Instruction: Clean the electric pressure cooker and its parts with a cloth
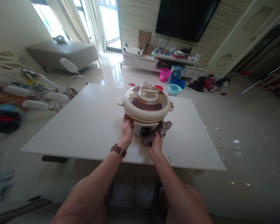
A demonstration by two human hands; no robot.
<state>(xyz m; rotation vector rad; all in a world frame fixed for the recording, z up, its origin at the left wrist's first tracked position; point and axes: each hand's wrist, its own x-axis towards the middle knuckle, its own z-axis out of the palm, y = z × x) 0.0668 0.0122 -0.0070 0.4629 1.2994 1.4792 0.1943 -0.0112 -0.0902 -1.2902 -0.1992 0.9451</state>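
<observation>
A cream electric cooker (128, 109) with a glass-topped lid (162, 100) and a dark front panel stands on the white table (88, 124). The lid is on, its knob (149, 91) at the top. My left hand (127, 128) rests against the cooker's lower left side, fingers partly hidden behind its body. Bunched in my right hand (156, 143) is a brown patterned cloth (164, 127), touching the cooker's lower right front. A brown-strapped watch (118, 150) is on my left wrist.
Beyond the table are a pink basket (164, 75), a light blue basket (174, 90) and a cluttered white TV cabinet (140, 62). A lamp with several white shades (36, 105) stands at the left, near a grey bench (60, 54). Bags (210, 83) lie on the floor at the right.
</observation>
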